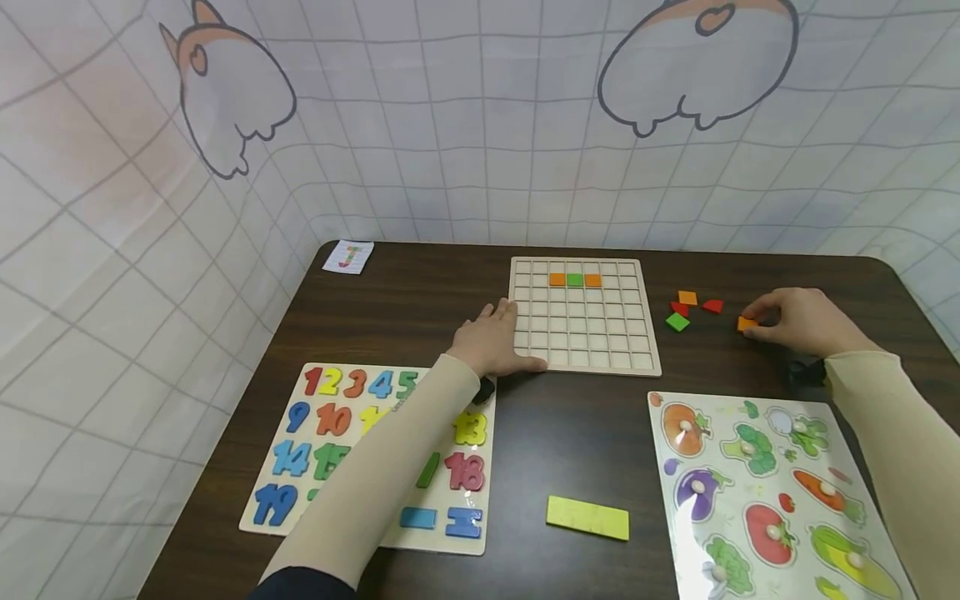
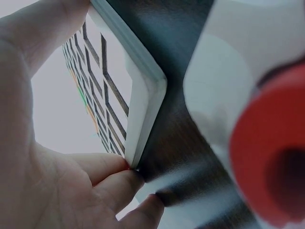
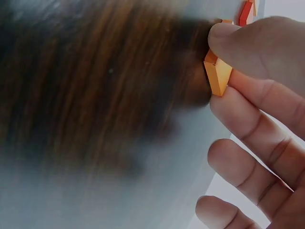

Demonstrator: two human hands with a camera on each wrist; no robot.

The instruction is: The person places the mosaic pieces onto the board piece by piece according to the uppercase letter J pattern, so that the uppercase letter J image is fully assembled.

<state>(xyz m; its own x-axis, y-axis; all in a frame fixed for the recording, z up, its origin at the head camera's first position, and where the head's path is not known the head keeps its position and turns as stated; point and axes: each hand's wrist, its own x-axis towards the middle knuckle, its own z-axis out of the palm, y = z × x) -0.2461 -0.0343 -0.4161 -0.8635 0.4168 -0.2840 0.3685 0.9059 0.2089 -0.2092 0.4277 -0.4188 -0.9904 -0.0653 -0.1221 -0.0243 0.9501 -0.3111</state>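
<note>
Fingers spread, my left hand (image 1: 486, 342) rests against the near left corner of a pale wooden grid board (image 1: 585, 342). In the left wrist view, thumb and fingers touch the board's edge (image 2: 145, 105) without curling round it. Two orange tiles and a green tile (image 1: 575, 280) between them sit in a row near the board's far edge. To the right of the board, my right hand (image 1: 806, 321) pinches an orange tile (image 3: 218, 76) between thumb and fingers, at the tabletop. Beside it lie loose tiles: an orange one (image 1: 687, 297), a green one (image 1: 677, 322) and two red ones (image 1: 712, 307).
A number puzzle board (image 1: 487, 546) lies under my left forearm. A vegetable puzzle board (image 1: 720, 417) is at the near right, by my right forearm. Between them sits a yellow-green strip (image 1: 587, 517). A small card (image 1: 348, 257) lies at the far left corner.
</note>
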